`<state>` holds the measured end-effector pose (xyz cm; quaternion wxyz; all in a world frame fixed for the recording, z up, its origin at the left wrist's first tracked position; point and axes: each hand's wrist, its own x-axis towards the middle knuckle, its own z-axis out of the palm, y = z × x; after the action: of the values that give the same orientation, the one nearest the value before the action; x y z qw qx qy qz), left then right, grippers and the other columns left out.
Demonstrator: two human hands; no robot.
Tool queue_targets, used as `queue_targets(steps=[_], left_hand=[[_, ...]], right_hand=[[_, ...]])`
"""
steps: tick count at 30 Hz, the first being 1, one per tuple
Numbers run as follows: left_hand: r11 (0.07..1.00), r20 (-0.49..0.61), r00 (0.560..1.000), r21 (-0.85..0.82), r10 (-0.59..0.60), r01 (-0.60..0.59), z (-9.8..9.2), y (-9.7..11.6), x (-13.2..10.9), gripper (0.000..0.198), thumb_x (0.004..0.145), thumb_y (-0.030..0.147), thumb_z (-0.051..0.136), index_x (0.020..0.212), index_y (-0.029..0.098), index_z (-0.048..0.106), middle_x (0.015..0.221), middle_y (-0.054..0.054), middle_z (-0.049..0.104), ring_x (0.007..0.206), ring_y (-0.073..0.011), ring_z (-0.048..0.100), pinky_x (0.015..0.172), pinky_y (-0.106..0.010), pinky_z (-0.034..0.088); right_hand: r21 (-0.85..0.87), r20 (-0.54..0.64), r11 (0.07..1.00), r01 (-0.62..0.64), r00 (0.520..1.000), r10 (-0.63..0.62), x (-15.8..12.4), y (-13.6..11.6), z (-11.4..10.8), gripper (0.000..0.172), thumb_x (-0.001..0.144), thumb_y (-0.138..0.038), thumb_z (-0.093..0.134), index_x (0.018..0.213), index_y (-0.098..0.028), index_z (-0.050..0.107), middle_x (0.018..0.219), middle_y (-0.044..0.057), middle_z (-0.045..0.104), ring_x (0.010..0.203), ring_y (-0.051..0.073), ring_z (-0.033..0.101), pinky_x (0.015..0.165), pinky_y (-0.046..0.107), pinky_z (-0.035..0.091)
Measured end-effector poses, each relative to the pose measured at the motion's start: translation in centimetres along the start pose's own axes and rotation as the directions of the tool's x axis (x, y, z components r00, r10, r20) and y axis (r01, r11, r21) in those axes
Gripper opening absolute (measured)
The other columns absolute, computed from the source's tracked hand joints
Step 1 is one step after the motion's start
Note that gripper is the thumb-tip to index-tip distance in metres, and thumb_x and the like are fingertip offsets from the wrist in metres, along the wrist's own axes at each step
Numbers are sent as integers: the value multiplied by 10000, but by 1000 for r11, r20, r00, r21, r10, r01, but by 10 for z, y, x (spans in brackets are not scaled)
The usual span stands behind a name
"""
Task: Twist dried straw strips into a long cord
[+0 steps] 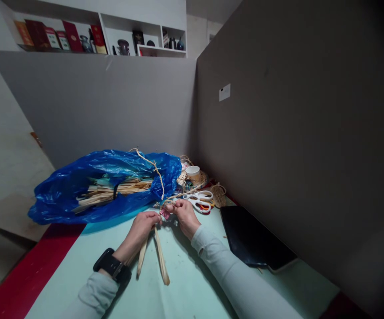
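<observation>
Both hands are close together over the pale green table cover. My left hand (146,223) is closed in a pinch on dried straw strips (160,257), whose two ends hang down and spread apart below it. My right hand (184,215) pinches a twisted straw cord (178,195) just to the right, its fingers closed. Between the fingertips shows a small pink piece (165,214); which hand holds it I cannot tell. White-handled scissors (198,200) lie just beyond my right hand.
A blue plastic bag (102,161) with a straw bundle (122,189) lies at the back left. Behind the scissors are a paper cup (193,173) and a coil of twine (218,195). A black flat device (252,239) lies right, beside a grey partition (278,133).
</observation>
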<state>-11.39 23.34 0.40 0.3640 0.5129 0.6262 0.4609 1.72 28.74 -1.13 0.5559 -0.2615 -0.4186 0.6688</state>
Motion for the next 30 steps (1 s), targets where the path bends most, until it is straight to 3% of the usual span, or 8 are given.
queue_targets(steps=[13, 18, 24, 30], left_hand=[[991, 48, 998, 129, 33, -39, -1, 9, 2, 130, 553, 253, 575, 453, 181, 616, 476, 25, 507, 555, -157, 404, 569, -277, 226], [995, 131, 989, 79, -63, 53, 3, 10, -4, 182, 553, 310, 599, 476, 157, 664, 425, 42, 432, 474, -120, 306, 529, -275, 203], [989, 138, 980, -9, -144, 146, 5, 6, -8, 202, 563, 343, 619, 504, 156, 668, 375, 76, 330, 419, -92, 227, 486, -265, 145], [974, 147, 976, -131, -163, 182, 11, -3, -16, 291, 562, 419, 685, 581, 130, 668, 416, 60, 422, 424, -73, 261, 487, -246, 133]], right_hand=[[-7, -29, 1000, 4, 1000, -4, 1, 2, 2, 431, 482, -254, 731, 553, -223, 307, 458, -51, 538, 466, 116, 519, 515, 245, 378], [-33, -13, 998, -45, 999, 45, 2, 5, -1, 414, 466, -239, 749, 606, -216, 360, 470, -66, 525, 476, 112, 518, 508, 230, 357], [-76, 49, 994, -75, 996, 78, -3, -2, -3, 428, 483, -268, 763, 645, -212, 371, 493, -85, 515, 508, 103, 524, 541, 227, 363], [-201, 143, 969, -143, 974, 173, -4, -13, -12, 350, 529, -259, 792, 615, -177, 463, 519, -47, 552, 533, 105, 538, 545, 222, 367]])
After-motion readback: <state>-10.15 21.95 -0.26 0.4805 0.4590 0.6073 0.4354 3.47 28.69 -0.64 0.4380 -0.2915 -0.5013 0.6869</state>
